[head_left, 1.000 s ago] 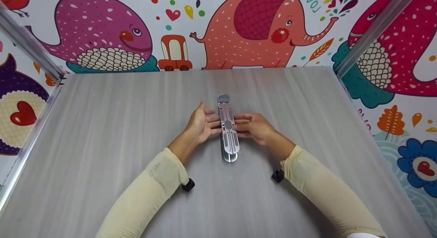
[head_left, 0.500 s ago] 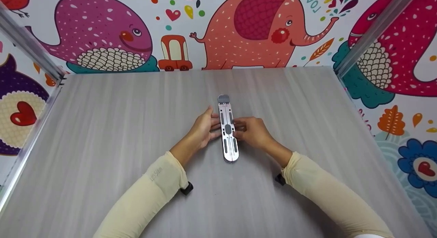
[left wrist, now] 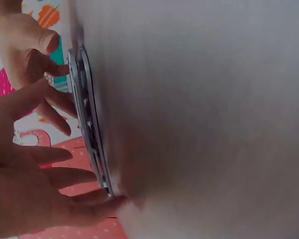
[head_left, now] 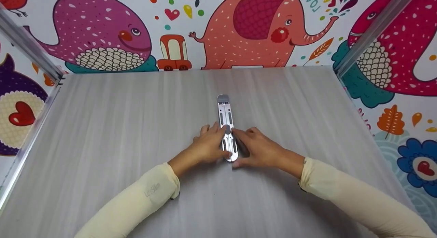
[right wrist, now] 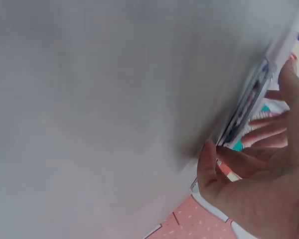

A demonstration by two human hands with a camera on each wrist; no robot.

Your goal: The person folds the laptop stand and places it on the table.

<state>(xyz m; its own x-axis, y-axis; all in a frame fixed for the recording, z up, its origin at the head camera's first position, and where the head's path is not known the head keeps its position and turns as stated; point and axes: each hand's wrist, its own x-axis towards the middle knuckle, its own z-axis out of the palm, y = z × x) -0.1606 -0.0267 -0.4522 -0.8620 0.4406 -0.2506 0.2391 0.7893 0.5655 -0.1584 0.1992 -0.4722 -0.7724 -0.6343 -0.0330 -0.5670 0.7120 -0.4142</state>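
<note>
A silver folding laptop stand point(head_left: 223, 113) with grey pads lies folded flat on the table, its long axis pointing away from me. My left hand point(head_left: 208, 144) is at its left side, fingers by the middle and thumb over the near end. From the other side, my right hand point(head_left: 264, 151) spreads thumb and index finger along the right edge. The left wrist view shows the stand's thin layered side point(left wrist: 87, 114) beside the extended fingers of my left hand point(left wrist: 45, 194). In the right wrist view, my right hand point(right wrist: 269, 184) frames the stand point(right wrist: 246, 104); exact contact is unclear.
The pale wood-grain table point(head_left: 119, 122) surrounds the stand. Behind it rises a wall point(head_left: 252, 53) printed with cartoon animals. Metal posts point(head_left: 375, 36) stand at the table's back corners, and a metal rail point(head_left: 27, 142) runs along its left side.
The stand's raised near part has come down flat. Both hands have shifted toward the near end, the left turning over with its thumb now on the near side. The right thumb has spread out.
</note>
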